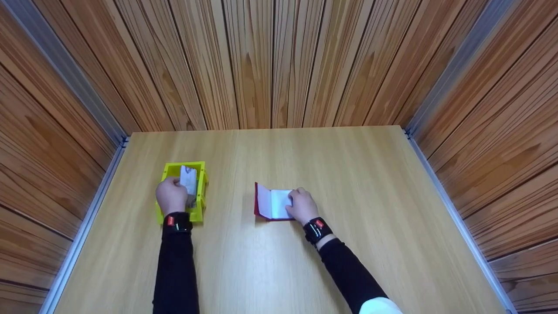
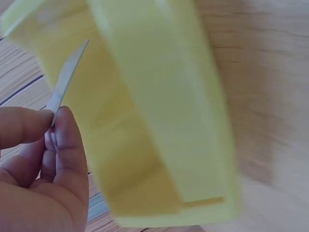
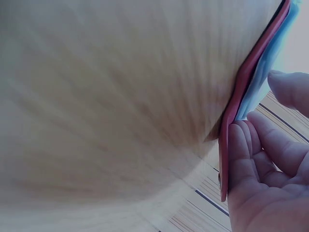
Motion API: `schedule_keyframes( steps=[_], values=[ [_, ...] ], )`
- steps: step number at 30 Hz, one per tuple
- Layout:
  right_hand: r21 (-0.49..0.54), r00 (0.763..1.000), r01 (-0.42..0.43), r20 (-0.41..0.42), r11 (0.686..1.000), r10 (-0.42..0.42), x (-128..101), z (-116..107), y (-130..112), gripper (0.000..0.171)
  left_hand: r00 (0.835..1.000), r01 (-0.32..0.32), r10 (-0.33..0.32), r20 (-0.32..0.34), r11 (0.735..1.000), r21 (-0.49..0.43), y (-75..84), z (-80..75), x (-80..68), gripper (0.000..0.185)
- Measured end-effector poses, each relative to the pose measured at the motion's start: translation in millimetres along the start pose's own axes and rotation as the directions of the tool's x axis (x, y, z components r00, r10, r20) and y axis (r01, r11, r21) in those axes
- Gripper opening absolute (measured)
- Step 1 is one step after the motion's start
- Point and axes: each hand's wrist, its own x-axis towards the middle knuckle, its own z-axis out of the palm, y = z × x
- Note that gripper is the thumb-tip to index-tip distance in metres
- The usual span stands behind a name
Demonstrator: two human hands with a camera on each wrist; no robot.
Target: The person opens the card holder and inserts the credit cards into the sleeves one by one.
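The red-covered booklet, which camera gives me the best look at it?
The head view: it shows the booklet open, both pale inner sides visible, with the right hand partly covering it. The right wrist view shows it nearly edge-on, and the left wrist view doesn't show it.

Pinching a thin, pale, flat slip [image 2: 68, 77] in the left hand [image 2: 53, 193], with the pointy end sticking up in front of the yellow box [image 2: 154, 87]. Can't tell if inside the yellow box or above. Showing tan wood [image 2: 270, 96] right of the yellow box and stripy boards [image 2: 17, 75] left of it.
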Motion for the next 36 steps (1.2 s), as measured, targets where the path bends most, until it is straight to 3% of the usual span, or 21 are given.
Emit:
schedule_keyframes(
  steps=[5, 10, 14, 21, 24, 29, 36],
  values=[
    [0.004, 1.000, 0.013, -0.009, 1.000, -0.013, -1, 1, 1, 0.033, 0.998, -0.036, 0.034, -0.054, 0.999, -0.037, 15.2, -7.1, -6.5, 0.037],
    [0.019, 0.999, 0.024, -0.023, 1.000, -0.024, -2, 0, 1, 0.031, 0.983, -0.124, 0.111, -0.148, 0.989, -0.080, 28.0, -9.3, -14.6, 0.034],
    [0.017, 0.999, 0.028, -0.025, 0.999, -0.028, -2, 1, 1, 0.030, 0.969, -0.190, 0.167, -0.181, 0.975, -0.116, 37.6, -6.8, -22.4, 0.030],
    [0.008, 0.999, 0.038, -0.024, 0.999, -0.038, -1, 2, 2, 0.030, 0.921, -0.332, 0.293, -0.255, 0.935, -0.125, 48.5, 0.4, -32.0, 0.026],
    [0.014, 0.999, 0.039, -0.011, 0.999, -0.039, -1, 1, 2, 0.031, 0.910, -0.369, 0.321, -0.263, 0.917, -0.155, 53.6, 3.3, -37.0, 0.026],
    [0.045, 0.999, 0.043, -0.003, 0.998, -0.043, -1, -2, 2, 0.030, 0.919, -0.372, 0.326, -0.222, 0.903, -0.216, 62.2, 9.7, -48.1, 0.024],
    [0.129, 0.999, 0.052, -0.021, 0.990, -0.050, -7, -6, 0, 0.032, 0.948, -0.316, 0.281, -0.147, 0.885, -0.342, 71.1, 17.7, -61.9, 0.024]
  ],
)
